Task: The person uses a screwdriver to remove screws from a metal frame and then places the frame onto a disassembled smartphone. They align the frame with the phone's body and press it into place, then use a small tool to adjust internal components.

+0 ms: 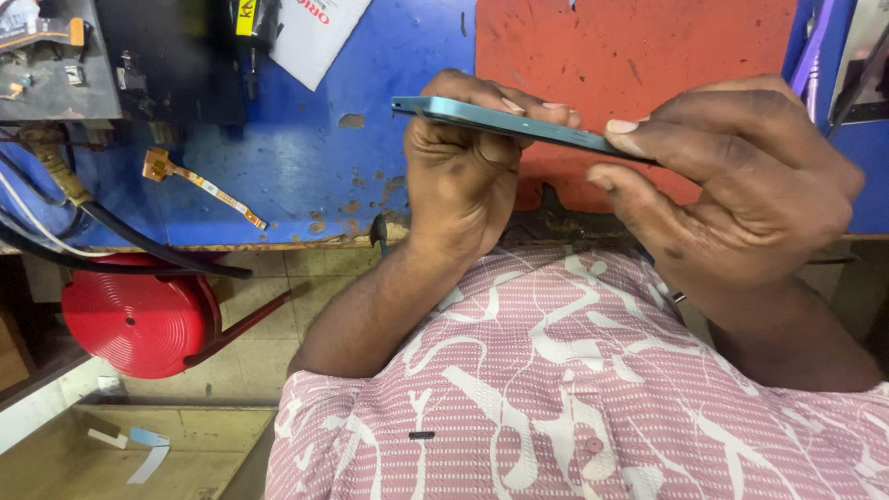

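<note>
Both hands grip one thin blue phone edge-on: left hand closed around it, right hand pinching its end.

The left hand covers the middle of the teal phone, so its underside and screen face cannot be seen. The right hand hides the phone's far end. The patterned shirt blocks the tabletop's near edge. The white paper and black equipment are cut off at the top.
</note>
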